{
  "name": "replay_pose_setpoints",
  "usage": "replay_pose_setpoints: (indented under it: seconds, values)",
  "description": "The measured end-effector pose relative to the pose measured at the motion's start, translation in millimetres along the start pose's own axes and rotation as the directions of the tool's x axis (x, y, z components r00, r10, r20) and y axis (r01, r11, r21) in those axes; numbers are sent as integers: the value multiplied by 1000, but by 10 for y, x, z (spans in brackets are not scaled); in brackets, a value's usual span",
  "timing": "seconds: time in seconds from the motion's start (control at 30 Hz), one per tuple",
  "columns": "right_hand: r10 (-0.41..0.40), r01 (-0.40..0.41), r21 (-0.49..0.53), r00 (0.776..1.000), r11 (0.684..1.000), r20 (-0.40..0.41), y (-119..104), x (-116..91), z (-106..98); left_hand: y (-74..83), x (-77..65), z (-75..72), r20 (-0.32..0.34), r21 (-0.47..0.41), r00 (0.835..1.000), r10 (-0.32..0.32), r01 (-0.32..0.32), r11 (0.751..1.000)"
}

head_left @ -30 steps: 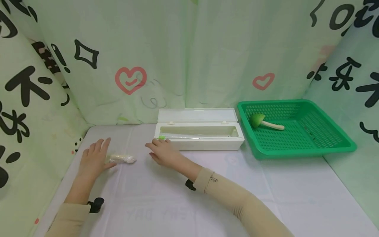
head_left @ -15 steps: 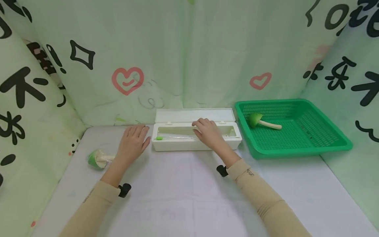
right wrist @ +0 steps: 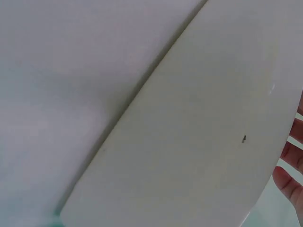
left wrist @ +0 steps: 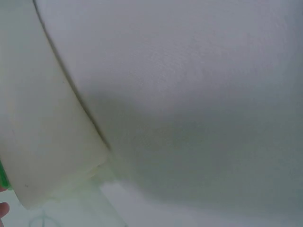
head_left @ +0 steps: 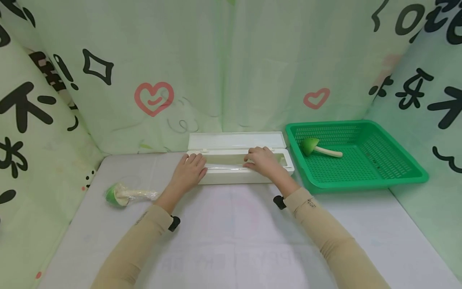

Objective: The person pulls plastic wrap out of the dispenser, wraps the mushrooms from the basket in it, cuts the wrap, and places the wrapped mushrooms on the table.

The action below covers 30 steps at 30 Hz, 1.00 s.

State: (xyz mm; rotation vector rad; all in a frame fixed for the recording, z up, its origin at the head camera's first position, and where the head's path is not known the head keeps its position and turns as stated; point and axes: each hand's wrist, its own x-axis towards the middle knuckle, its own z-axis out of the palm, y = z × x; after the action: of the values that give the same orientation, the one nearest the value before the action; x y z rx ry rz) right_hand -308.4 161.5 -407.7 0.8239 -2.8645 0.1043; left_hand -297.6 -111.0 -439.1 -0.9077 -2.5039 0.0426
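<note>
A white plastic-wrap dispenser (head_left: 234, 176) stands at the back of the table with its lid (head_left: 236, 140) raised. A strip of clear wrap (head_left: 227, 166) lies along its front edge. My left hand (head_left: 187, 173) rests over the dispenser's left end, fingers fairly straight. A bit of the green cutter slider (left wrist: 4, 176) shows beside its fingertips in the left wrist view. Over the right part of the opening is my right hand (head_left: 265, 162), fingers loosely bent and thumb apart. In the right wrist view the fingers (right wrist: 294, 153) are spread beside the dispenser wall (right wrist: 189, 123).
To the left lies a green-capped toy mushroom (head_left: 120, 194) wrapped in clear film. A green plastic basket (head_left: 364, 186) stands to the right, with an unwrapped toy mushroom (head_left: 326, 151) inside. Printed curtains (head_left: 260, 80) enclose the table (head_left: 231, 241) at the back and sides.
My left hand has moved right from the wrapped mushroom to the dispenser's left end. My right hand has gone from that end to the right part of the opening.
</note>
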Motion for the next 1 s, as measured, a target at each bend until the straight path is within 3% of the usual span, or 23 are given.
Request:
replay_pose_setpoints:
  seconds: [0.17,0.3,0.5,0.77,1.0]
  values:
    - [-4,5,-18,995,1000,97,-12,71,-59,39,22,25,51,-13,999,4,-3,1000]
    - [16,-10,-40,989,999,147,-26,96,-81,54,19,51,30,20,999,34,-35,999]
    - [46,-27,-99,980,995,192,-19,103,-99,66,7,72,26,31,999,32,-33,999]
    - [78,-62,-98,981,993,179,22,78,-106,65,-2,76,18,22,1000,22,-23,1000]
    - [60,-57,-20,980,998,190,28,72,-84,54,22,69,86,0,996,-15,15,1000]
